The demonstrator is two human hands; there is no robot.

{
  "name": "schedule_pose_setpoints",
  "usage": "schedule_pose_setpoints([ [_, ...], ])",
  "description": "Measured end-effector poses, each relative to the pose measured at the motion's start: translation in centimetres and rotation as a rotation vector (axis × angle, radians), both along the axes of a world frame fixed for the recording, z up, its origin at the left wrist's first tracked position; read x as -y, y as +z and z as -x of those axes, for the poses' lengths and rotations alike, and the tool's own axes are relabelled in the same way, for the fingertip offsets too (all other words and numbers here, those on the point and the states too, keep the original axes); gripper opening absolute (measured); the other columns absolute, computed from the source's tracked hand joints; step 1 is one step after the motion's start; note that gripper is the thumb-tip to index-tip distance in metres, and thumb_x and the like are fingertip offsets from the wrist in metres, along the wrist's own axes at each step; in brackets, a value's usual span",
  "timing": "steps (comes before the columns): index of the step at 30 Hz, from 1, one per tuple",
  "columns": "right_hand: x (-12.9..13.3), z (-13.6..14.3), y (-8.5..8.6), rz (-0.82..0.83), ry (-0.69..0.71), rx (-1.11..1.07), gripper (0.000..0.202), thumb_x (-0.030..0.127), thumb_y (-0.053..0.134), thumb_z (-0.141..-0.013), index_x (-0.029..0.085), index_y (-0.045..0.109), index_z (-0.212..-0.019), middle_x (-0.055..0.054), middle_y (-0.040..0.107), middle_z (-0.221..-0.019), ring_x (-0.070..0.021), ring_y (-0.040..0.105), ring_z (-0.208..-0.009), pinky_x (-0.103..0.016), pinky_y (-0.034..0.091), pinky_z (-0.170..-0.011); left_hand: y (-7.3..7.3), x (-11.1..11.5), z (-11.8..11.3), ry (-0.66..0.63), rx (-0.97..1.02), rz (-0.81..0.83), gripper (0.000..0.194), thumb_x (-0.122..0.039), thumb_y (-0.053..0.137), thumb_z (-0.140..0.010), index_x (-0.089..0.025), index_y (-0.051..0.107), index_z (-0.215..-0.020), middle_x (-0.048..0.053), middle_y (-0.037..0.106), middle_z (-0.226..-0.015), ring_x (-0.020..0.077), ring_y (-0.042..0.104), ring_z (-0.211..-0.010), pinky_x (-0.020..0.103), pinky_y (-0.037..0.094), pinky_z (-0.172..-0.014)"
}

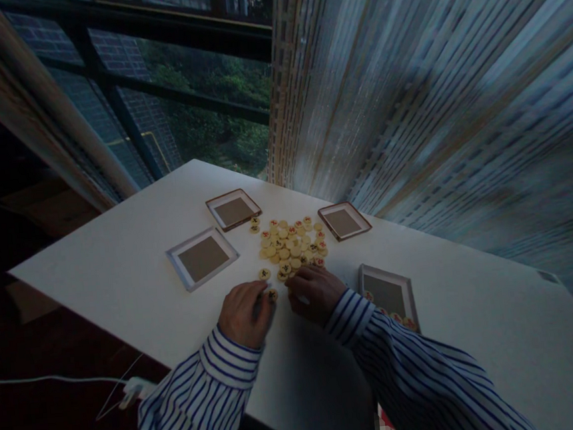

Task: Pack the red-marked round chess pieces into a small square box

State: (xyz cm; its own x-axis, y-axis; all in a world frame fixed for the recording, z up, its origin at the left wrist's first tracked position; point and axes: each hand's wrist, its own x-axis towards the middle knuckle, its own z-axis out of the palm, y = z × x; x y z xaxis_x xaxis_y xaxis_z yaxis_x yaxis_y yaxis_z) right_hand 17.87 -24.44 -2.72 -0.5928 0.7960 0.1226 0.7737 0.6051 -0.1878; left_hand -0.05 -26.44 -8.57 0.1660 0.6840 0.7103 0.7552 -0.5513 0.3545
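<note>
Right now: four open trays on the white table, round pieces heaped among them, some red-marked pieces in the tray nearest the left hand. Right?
Not quite: the head view shows those red-marked pieces in the tray beside the right sleeve, not in the one nearest the left hand. The rest of your statement stands.

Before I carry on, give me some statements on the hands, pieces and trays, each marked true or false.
1. The right hand is at the near edge of the pile. True.
2. The pieces are cubes. False: they are round.
3. Four open trays are on the table. True.
4. The tray by the right sleeve holds no pieces. False: red-marked pieces lie in that tray.
5. The left hand is in a tray. False: it is by a piece on the table.
</note>
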Motion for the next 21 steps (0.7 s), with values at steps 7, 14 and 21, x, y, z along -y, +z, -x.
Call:
schedule_pose_setpoints([
  [7,-0.2,-0.9,-0.1,-0.011,0.019,-0.168,0.011,0.016,0.050,-0.074,0.017,0.056,-0.083,-0.005,0.062,-0.080,-0.0147,0.055,-0.077,-0.024,0.042,-0.072,-0.5,-0.1,0.3,-0.011,-0.011,0.037,0.016,-0.019,0.052,-0.081,-0.014,0.058,-0.096,0.009,0.068,-0.088,0.0203,0.062,-0.083,0.035,0.051,-0.076],
  [14,0.0,-0.9,-0.9,-0.077,0.024,-0.095,0.008,0.021,0.049,-0.078,0.017,0.056,-0.077,-0.005,0.061,-0.076,-0.0149,0.054,-0.075,-0.025,0.040,-0.071,0.0,0.0,0.1,0.009,-0.011,0.054,0.015,-0.019,0.050,-0.082,-0.014,0.059,-0.093,0.010,0.068,-0.087,0.0209,0.062,-0.082,0.036,0.052,-0.075],
  [21,0.2,0.1,-1.4,-0.005,0.021,0.114,0.015,0.026,0.049,-0.081,0.017,0.060,-0.082,-0.006,0.064,-0.082,-0.0184,0.054,-0.083,-0.029,0.038,-0.075,-0.1,-0.1,-0.1,0.007,-0.016,0.020,0.014,-0.018,0.050,-0.081,-0.013,0.060,-0.090,0.011,0.069,-0.086,0.0214,0.063,-0.081,0.037,0.053,-0.073],
])
